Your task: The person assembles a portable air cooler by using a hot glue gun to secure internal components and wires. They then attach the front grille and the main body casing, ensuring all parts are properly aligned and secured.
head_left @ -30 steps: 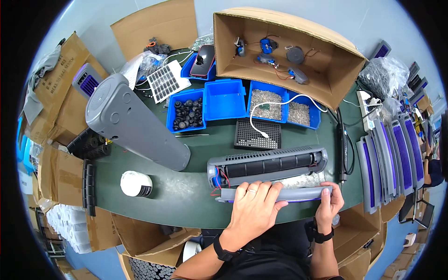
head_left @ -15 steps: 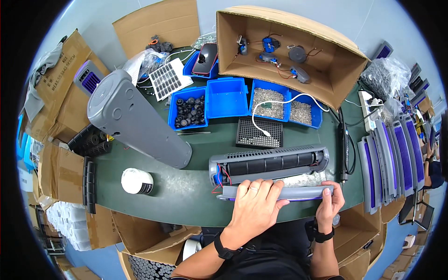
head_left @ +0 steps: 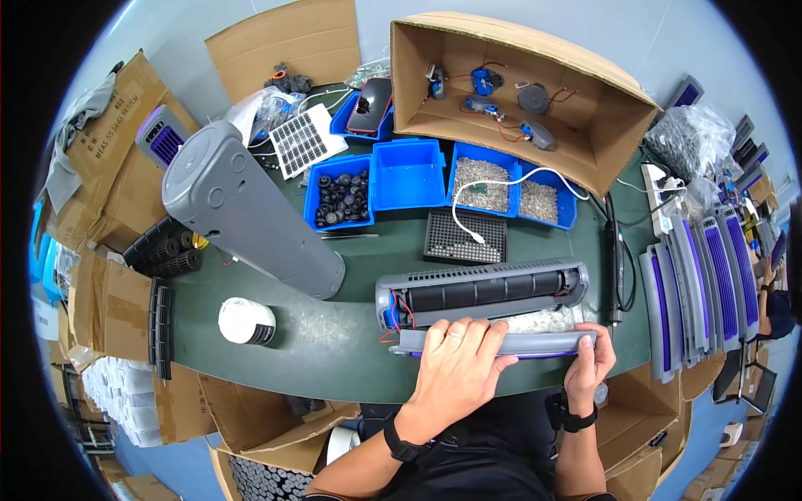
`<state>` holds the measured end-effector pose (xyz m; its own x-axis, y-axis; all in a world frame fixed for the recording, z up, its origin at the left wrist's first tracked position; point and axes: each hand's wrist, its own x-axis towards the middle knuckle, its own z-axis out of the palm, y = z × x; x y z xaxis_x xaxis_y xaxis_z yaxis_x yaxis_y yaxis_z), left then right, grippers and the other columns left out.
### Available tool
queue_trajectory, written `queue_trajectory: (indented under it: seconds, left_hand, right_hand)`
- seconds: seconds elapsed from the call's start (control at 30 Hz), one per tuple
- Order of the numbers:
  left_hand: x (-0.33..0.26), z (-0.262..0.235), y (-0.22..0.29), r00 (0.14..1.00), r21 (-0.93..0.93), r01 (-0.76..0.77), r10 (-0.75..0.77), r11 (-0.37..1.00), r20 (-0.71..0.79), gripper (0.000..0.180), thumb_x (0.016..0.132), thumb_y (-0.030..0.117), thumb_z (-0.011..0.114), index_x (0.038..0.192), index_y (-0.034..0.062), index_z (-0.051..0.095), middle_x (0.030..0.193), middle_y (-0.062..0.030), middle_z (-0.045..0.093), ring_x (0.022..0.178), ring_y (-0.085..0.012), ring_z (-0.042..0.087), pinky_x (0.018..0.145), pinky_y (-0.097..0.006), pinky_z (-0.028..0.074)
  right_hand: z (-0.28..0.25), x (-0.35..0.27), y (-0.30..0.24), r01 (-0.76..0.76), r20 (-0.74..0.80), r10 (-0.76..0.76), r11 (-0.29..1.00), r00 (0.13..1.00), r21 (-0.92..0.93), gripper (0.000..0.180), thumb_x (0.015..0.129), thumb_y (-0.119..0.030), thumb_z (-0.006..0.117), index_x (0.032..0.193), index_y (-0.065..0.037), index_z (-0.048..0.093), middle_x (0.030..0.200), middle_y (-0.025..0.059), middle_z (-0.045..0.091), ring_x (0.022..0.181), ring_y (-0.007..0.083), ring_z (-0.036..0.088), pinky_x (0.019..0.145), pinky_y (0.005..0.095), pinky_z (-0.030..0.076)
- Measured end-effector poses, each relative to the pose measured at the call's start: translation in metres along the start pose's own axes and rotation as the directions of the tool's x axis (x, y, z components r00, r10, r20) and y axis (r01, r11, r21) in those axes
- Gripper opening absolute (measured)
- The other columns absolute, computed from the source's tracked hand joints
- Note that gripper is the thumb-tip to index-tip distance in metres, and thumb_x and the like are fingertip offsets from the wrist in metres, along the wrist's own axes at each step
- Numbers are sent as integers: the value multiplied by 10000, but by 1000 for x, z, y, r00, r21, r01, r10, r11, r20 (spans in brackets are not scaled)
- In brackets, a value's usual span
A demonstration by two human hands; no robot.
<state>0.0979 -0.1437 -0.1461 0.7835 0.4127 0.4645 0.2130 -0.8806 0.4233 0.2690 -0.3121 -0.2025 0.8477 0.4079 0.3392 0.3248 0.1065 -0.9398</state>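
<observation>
Both hands grip a long grey panel with a purple underside, level along the table's near edge. My left hand lies over its left half, fingers curled across the top. My right hand pinches the right end between thumb and fingers. Just beyond the panel lies an open grey tower-fan housing, on its side. A long black ribbed roller sits inside it. At its left end show a blue part and red wires, running down toward the panel's left end.
A grey tower casing stands left, by a white tub. Behind are blue bins of small parts and a cardboard box holding motors. A black screwdriver-like tool and stacked grey-purple panels are right.
The view has shifted very slightly. Both hands and the panel stay almost where they were.
</observation>
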Motion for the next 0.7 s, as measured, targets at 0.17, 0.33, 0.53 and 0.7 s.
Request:
queue_trajectory:
  seconds: [0.17,0.33,0.53,0.7]
  left_hand:
    - [-1,0,0,1000,-5,4,-4,1000,-7,460,878,365,768,1226,85,657,1039,-55,644,991,-250,600,915,-427,393]
    - [1,0,0,1000,-4,3,-3,1000,-4,454,874,365,772,1203,72,658,1000,-55,635,945,-256,592,904,-427,398]
    - [17,-19,-1,968,-3,46,-43,999,247,382,889,350,766,1102,49,668,961,-114,658,912,-306,624,878,-438,429]
    - [44,-48,-12,941,-204,118,-43,972,336,361,944,358,728,1104,40,666,983,-208,705,931,-423,676,799,-521,528]
  right_hand:
    - [-3,-1,5,-5,18,5,1000,1000,20,210,987,-120,606,1076,59,673,920,14,614,791,66,479,713,226,357]
    - [1,2,-4,-29,10,29,999,1000,-37,196,989,-128,607,1048,45,678,908,16,602,778,69,470,701,227,352]
    - [1,3,-6,33,106,-36,999,994,38,494,1020,-338,622,1322,52,589,1086,153,700,1052,220,651,972,345,450]
    - [-11,-23,-22,47,-260,16,971,965,235,718,1008,-461,690,1492,2,432,1371,168,602,1317,264,562,1049,402,493]
